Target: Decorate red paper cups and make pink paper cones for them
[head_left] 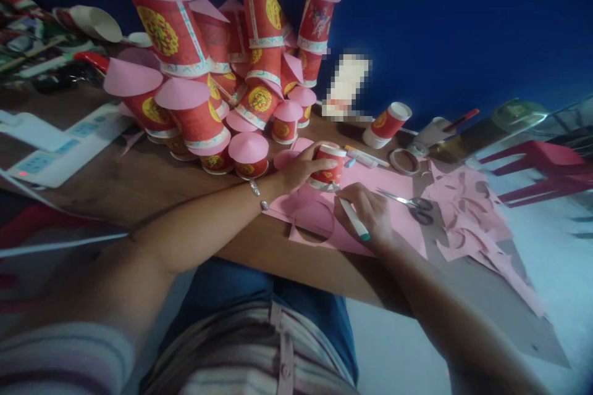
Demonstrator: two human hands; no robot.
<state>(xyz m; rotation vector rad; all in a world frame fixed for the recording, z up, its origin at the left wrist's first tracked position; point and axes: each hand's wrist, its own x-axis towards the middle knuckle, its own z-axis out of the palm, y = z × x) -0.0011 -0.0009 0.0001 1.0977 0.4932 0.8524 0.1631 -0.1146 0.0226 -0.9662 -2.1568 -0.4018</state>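
On a wooden bench (pixel 139 188) before a blue wall, the left hand (pixel 301 168) clamps a red paper cup (pixel 330 166) onto pink paper (pixel 393 188) at frame centre, seemingly steadying it, while the right hand (pixel 368 211) grips a marker (pixel 354 220) at its base; scissors (pixel 408 202) lie just right, and cone-topped cups (pixel 199 117) crowd the upper left.

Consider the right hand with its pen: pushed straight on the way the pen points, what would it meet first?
Most likely the red paper cup, which the left hand holds on the pink paper; the pen in the right hand points at its base.
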